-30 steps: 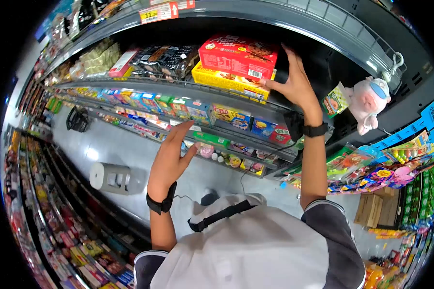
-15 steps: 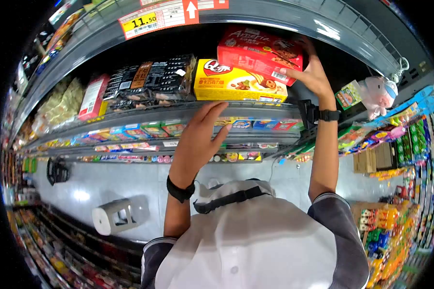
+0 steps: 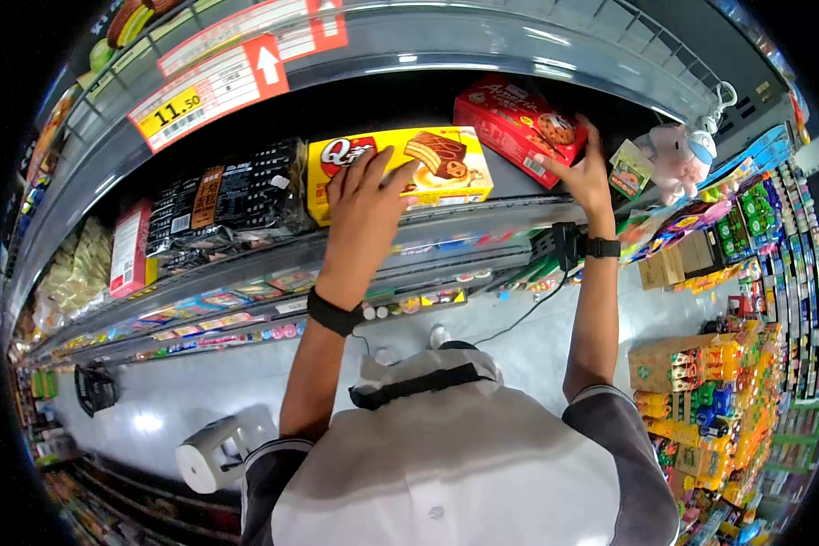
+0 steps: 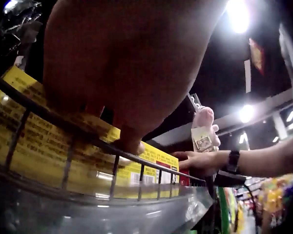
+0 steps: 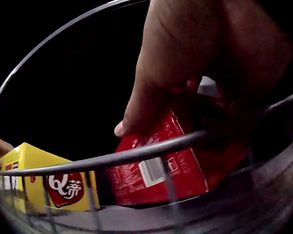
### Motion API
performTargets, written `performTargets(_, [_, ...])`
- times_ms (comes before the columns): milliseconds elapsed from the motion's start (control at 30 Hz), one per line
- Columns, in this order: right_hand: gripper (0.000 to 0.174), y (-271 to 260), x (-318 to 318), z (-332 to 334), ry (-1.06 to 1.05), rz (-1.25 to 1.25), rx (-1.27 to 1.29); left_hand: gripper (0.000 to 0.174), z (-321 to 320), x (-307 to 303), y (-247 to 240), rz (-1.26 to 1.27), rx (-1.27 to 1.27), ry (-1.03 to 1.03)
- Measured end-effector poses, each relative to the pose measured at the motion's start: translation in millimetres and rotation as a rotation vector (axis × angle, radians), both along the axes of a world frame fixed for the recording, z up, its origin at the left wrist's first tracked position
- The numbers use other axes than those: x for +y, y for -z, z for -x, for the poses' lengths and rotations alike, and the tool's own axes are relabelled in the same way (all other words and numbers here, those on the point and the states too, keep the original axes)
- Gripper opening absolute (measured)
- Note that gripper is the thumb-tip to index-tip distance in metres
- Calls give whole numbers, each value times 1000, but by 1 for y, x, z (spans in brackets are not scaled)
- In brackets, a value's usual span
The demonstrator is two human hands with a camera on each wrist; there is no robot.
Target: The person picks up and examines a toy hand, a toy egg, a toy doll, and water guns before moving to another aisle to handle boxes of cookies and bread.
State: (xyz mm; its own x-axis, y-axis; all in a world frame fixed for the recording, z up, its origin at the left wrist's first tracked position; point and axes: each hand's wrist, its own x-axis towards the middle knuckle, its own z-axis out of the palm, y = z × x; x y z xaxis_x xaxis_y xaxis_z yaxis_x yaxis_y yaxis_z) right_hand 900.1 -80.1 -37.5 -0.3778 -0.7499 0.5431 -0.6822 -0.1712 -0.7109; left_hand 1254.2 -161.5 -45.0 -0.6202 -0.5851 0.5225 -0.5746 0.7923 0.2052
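Apparently red box point(image 3: 517, 127) sits within right grip point(image 3: 584, 173).

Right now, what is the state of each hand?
Left hand: open, resting on the yellow box.
Right hand: closed, holding the red box.

Red box point(image 3: 510, 123) tilted beside flat yellow box point(image 3: 455, 168)

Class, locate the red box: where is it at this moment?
In the head view the red box is on the upper shelf at the right, gripped by the right hand, just right of the yellow box.
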Motion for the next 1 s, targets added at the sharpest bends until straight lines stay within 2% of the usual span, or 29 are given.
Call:
performTargets(100, [92, -1, 15, 15, 0, -173, 15, 46, 0, -3, -1, -9, -12, -35])
performTargets(233, [90, -14, 23, 52, -80, -310, 426, 45, 4, -5, 0, -26, -20, -52])
performTargets(267, [92, -12, 22, 66, -190, -299, 393, 44, 6, -6, 3, -16, 11, -55])
performTargets(333, [84, -12, 21, 77, -193, -268, 290, 42, 6, -8, 9, 4, 63, -63])
performTargets(400, [84, -14, 24, 88, -214, -270, 242, 44, 6, -7, 10, -26, 54, -69])
performTargets(567, [86, -18, 33, 98, -285, -331, 254, 44, 6, -3, 0, -25, -38, -77])
performTargets(767, [89, -15, 27, 98, -373, -364, 300, 44, 7, -4, 6, 81, -29, -112])
performTargets(1000, [93, -27, 32, 83, -468, -374, 282, 45, -2, -1, -6, 51, -83, -11])
